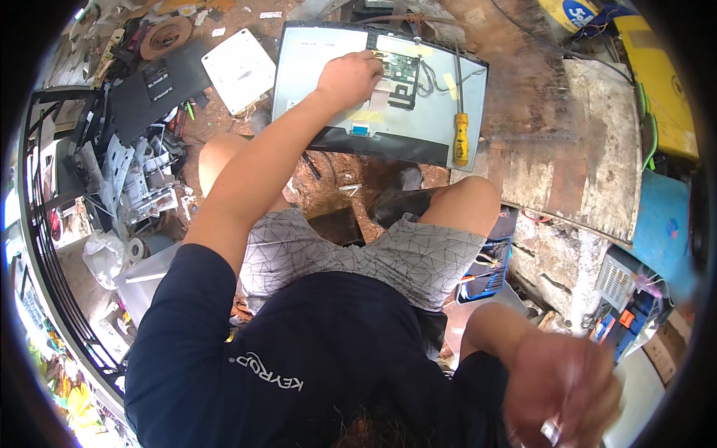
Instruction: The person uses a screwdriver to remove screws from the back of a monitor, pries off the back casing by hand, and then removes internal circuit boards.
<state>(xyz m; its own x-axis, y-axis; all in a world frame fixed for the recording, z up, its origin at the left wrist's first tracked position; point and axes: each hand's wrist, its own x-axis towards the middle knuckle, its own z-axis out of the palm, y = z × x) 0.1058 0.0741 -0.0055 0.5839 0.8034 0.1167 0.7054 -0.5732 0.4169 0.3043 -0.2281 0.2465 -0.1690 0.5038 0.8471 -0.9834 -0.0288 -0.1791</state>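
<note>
A grey flat monitor panel [328, 60] lies face down on the ground in front of my knees. A green circuit board [401, 71] with cables sits at its upper middle. My left hand [349, 77] reaches out over the panel, its curled fingers pinching at the board's left edge. A screwdriver with a yellow handle [461, 138] lies on the panel's right side, untouched. My right hand [560, 388] is raised close to the camera at the lower right and is blurred. Something small and shiny shows at its fingers, but the grip is unclear.
A white square box [239, 69] and a black plastic cover [160, 89] lie left of the panel. Metal brackets [138, 179] are piled further left. A worn wooden board [575, 149] lies to the right, with a blue tray of wires [485, 272] by my right knee.
</note>
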